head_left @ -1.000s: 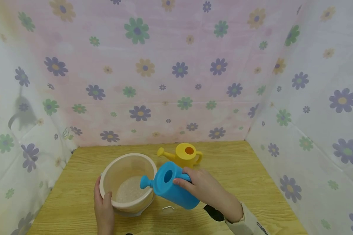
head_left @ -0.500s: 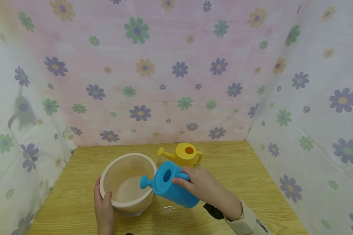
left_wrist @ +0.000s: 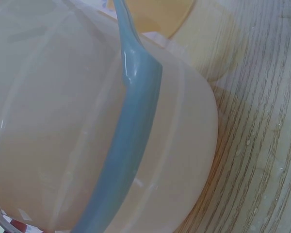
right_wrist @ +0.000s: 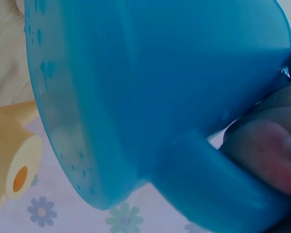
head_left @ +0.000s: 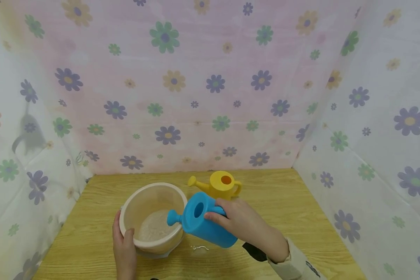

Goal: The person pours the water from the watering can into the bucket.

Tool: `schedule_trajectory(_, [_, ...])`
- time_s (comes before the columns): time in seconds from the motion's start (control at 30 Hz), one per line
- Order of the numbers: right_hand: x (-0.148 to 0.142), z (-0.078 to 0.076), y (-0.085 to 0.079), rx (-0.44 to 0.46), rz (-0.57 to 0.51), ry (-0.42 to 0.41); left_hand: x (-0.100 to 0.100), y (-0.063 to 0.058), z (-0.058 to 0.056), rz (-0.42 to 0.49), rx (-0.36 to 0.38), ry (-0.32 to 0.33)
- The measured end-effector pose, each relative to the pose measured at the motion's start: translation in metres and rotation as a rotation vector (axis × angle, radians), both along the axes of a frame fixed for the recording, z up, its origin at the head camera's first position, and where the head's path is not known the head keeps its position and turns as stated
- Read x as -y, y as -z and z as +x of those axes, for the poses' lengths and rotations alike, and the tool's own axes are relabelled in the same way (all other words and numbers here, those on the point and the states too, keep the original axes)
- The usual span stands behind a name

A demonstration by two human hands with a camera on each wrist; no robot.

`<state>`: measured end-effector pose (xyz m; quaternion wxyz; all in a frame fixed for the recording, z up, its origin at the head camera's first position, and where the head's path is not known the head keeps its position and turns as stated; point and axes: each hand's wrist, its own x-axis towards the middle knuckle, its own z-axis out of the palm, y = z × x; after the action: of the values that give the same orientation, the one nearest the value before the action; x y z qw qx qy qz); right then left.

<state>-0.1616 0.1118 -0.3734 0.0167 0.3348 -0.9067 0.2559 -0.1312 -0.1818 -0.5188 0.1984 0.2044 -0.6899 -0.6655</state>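
A cream-coloured bucket [head_left: 137, 208] with water [head_left: 155, 227] in its bottom stands on the table, left of centre. My left hand [head_left: 124, 249] holds its left side, thumb over the rim. The left wrist view shows the bucket's outer wall [left_wrist: 63, 111] and its blue-grey handle [left_wrist: 126, 131] hanging across it. My right hand [head_left: 243, 221] grips the handle of a blue watering can [head_left: 211, 233], tilted so its spout head hangs over the bucket's right rim. Close up, water drops cling to the blue can [right_wrist: 150, 97]. Whether water leaves the spout is too faint to tell.
Behind the blue can stands a yellow watering can [head_left: 219, 186], its spout to the left. A small water puddle [head_left: 200, 247] and scattered drops lie on the wooden table [head_left: 283, 194]. Flower-patterned sheets [head_left: 203, 97] enclose the back and both sides.
The blue watering can tilts very slightly more toward the bucket than a second ago. Ripples on the bucket's water look different. The left hand and bucket stay in place.
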Motion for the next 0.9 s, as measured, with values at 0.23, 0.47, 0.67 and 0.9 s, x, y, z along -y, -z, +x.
schedule_trajectory(0.23, [0.0000, -0.0002, -0.0005, 0.006, 0.003, -0.002, -0.0001, 0.0004, -0.0001, -0.009, -0.009, 0.006])
schedule_trajectory(0.47, [0.0008, -0.0011, -0.0017, 0.001, 0.013, -0.002, 0.0000, 0.0012, -0.0014, -0.017, -0.005, 0.001])
schedule_trajectory(0.67, [0.0015, -0.0003, -0.0024, 0.018, 0.024, 0.006, 0.0006, 0.0026, -0.0014, -0.022, -0.005, 0.003])
schedule_trajectory(0.9, [0.0020, -0.0001, -0.0029, 0.029, 0.021, 0.003, 0.0008, 0.0027, -0.0009, -0.012, -0.021, 0.000])
